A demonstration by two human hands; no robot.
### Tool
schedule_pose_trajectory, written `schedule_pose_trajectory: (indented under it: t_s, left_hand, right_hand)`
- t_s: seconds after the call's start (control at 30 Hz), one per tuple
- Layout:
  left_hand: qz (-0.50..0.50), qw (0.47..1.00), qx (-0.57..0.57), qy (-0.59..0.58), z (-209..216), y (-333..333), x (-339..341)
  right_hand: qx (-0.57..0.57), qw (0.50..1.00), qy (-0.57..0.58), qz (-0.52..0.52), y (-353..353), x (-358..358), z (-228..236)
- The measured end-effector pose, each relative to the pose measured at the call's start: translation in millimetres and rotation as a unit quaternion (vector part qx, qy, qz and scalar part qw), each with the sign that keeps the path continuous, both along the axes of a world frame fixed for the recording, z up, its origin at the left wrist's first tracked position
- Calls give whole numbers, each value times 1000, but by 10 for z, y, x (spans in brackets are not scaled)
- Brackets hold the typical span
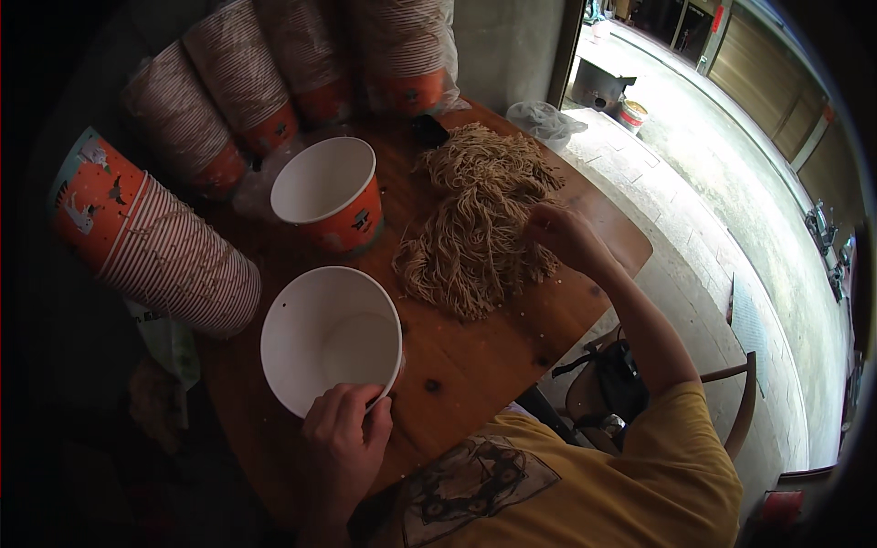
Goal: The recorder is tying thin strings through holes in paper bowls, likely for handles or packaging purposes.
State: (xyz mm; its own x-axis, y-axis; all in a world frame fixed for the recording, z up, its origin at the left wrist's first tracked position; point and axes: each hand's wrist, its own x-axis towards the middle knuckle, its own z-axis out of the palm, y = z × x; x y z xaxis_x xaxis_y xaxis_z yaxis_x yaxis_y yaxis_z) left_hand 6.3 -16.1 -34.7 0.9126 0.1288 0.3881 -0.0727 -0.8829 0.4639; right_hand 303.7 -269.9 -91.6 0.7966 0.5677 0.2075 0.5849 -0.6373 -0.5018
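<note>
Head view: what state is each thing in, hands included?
Near tub, open, no contents visible
Far tub, open, no contents visible
Strand heap, loose, tangled on the table
Left hand, pinching near tub's rim
Right hand, at heap's right side, grip unclear
Left tub stack, nested, tilted
Rear tub stacks, nested, plastic-wrapped
Clear bag, crumpled

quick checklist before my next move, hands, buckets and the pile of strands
1. Left hand on the front bucket: ok, it grips the near rim.
2. Front bucket spotless inside: not ok, a small dark spot shows on the left inner wall.
3. Right hand at the pile of strands: ok, it is at the right edge.
4. Strands gripped: cannot tell, the fingertips are too dim.
5. Back bucket mouth up: ok.
6. Back bucket empty: cannot tell, its bottom is hidden.
</note>
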Motion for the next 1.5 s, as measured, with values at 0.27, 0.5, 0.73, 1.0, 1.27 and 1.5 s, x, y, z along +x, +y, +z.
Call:
schedule_pose_trajectory:
  t_s: [0.27,0.5,0.73,1.0,1.27,1.5]
  left_hand:
    - [-5,1000,1,-3,-22,13,9]
    - [-16,1000,2,-10,-31,11,5]
    - [-13,1000,9,-15,-53,24,-9]
    - [39,996,-82,-7,80,66,-8]
    - [80,949,-305,-17,235,393,-37]
    - [2,980,-172,-95,203,549,-16]
  right_hand:
    - [301,941,151,-21,-19,-233,300]
    - [449,876,169,40,36,-665,542]
    - [358,862,-48,356,-1,-1448,954]
    - [249,789,240,507,672,-1790,654]
    - [261,880,214,335,1340,-1571,713]
    - [246,878,207,355,1675,-1588,971]
